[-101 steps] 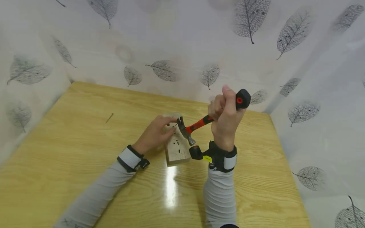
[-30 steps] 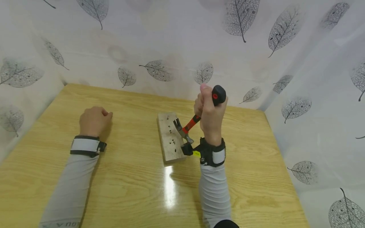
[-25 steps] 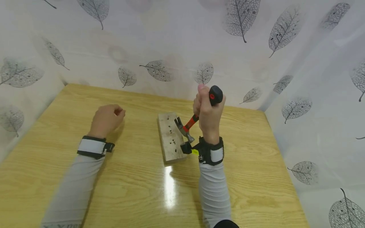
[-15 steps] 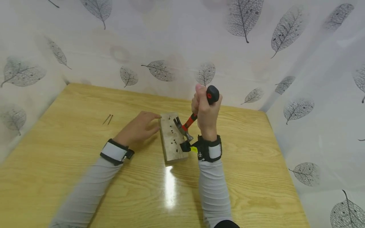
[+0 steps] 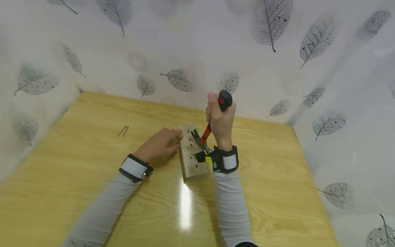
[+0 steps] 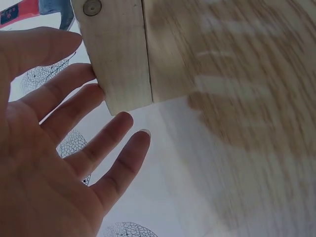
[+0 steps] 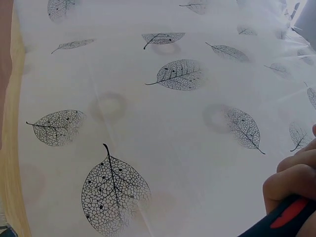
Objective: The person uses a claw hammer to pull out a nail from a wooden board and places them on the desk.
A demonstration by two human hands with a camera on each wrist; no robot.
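Note:
A pale wooden block [image 5: 195, 171] with several dark holes in its top lies on the table. My left hand [image 5: 160, 145] rests against its left side near the far end. In the left wrist view the fingers [image 6: 74, 106] are spread and fairly straight, with fingertips at the block's edge [image 6: 121, 64]. My right hand [image 5: 220, 120] grips the handle of a red and black claw hammer [image 5: 205, 134]. Its head is at the block's far right, claw toward a small nail [image 5: 189, 130] standing in the wood. Whether claw and nail touch, I cannot tell.
Two loose nails [image 5: 125, 131] lie side by side on the wooden table [image 5: 148, 212], left of the block. Behind the table's far edge hangs a pale leaf-printed sheet [image 5: 197, 44], which also runs along both sides.
My left hand went from the block to the left and came back to its side. A second nail now lies beside the first. The hammer stays at the block, its handle now steeper.

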